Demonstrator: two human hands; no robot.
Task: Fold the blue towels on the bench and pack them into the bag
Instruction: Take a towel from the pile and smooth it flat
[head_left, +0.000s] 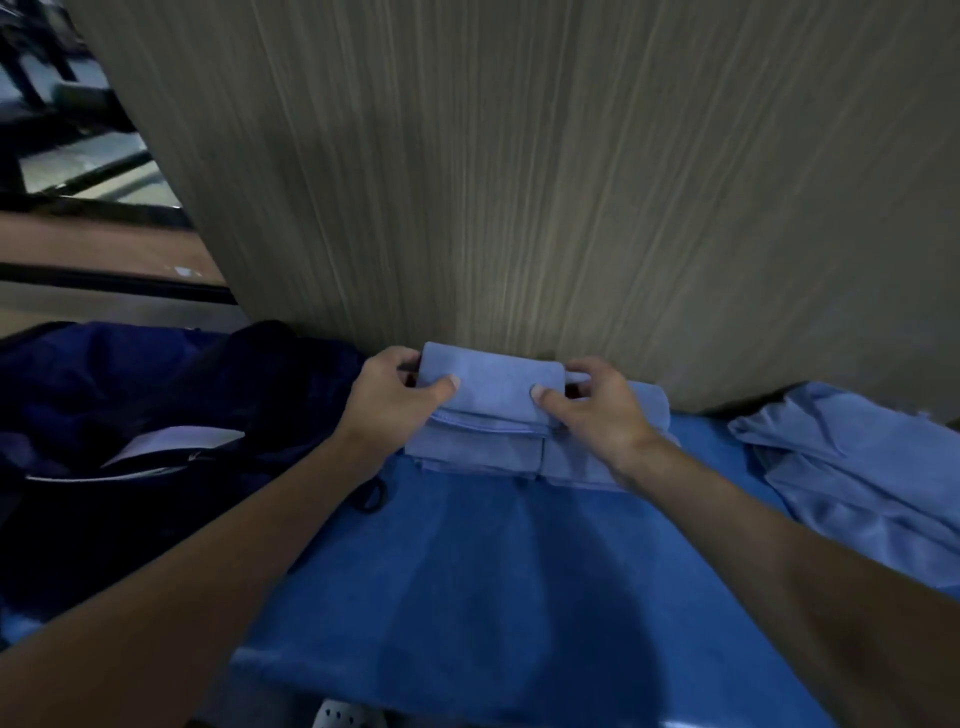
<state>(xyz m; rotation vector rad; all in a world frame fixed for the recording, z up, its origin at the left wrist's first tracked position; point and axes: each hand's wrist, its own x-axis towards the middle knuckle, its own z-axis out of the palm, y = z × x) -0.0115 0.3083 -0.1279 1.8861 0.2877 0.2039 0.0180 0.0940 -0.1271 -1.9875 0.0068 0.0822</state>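
1. The left hand (395, 395) grips the left end of a small folded light-blue cloth towel (491, 387). Its thumb lies on top and its fingers curl round the edge, with the fingertips hidden behind the cloth.
2. The right hand (597, 410) pinches the towel's right end, thumb on top and index finger hooked over the far corner. Its other fingers are out of sight.
3. The held towel sits at the foot of the wall panel, on top of a lower layer of folded light-blue cloth (478, 457). How many pieces make up that layer cannot be told.
4. A dark navy fabric bag (130, 395) lies just left of the towels, and the left forearm crosses in front of it. The bag is very dim, so its opening is hard to make out, and the frame cuts off its left side. A pale flat label (171, 441) shows on it.
5. A thin black cord loop (371, 496) lies beside the left forearm, its attachment hidden.
6. A loose, crumpled light-blue towel (857, 467) lies on the right, well apart from the hands and cut off by the frame edge.
7. The worktop (493, 597) is covered in deep blue cloth, with a dark shadow across its middle.
8. Behind the worktop stands a grey-beige wood-grain panel (467, 182). To the left of the panel the room is blurred. A white perforated object (343, 719) is mostly cut off at the bottom edge.
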